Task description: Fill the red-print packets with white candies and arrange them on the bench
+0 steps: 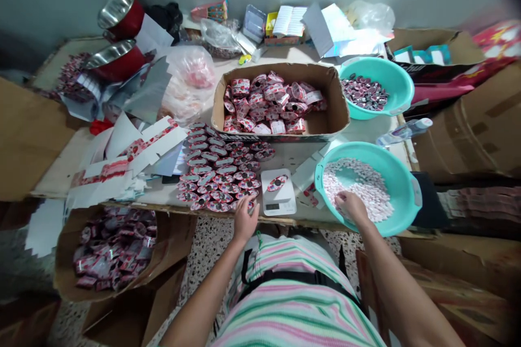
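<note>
Left hand (pixel 245 220): rests at the near edge of the desk (pixel 285 154), fingertips on the nearest of the small round tins (pixel 222 173) laid out in rows; its grip is narrow, the fingers curled down onto a tin at the front row (whether the tin is actually pinched, I cannot tell).

Right hand (pixel 350 206): reaches into the near teal basin (pixel 407 195), fingers bent down among the white pellets (pixel 362 187); the grip is narrow, closing on pellets, though what it holds is hidden under the fingers.

Small round tins: red-and-white patterned lids, packed side by side in rows left of the scale, between the paper strips and the basin.

Scale (pixel 278 191): white, just right of the left hand, with one tin (pixel 277 182) lying on its plate.

Near teal basin: at the right front corner of the desk, partly overhanging the edge, holding the pellets heaped toward its far and right side.

Cardboard tray (pixel 337 105): behind the rows of tins, filled with loose tins tumbled on their sides.

Far teal basin (pixel 401 84): behind the near one, holding dark round lids.

Paper strips (pixel 122 160): white and red, scattered at the left of the desk.

Red pots (pixel 118 38): two, metal-lined, at the far left corner.

Floor box (pixel 109 249): open carton below the desk on the left, with wrapped pieces inside.
</note>
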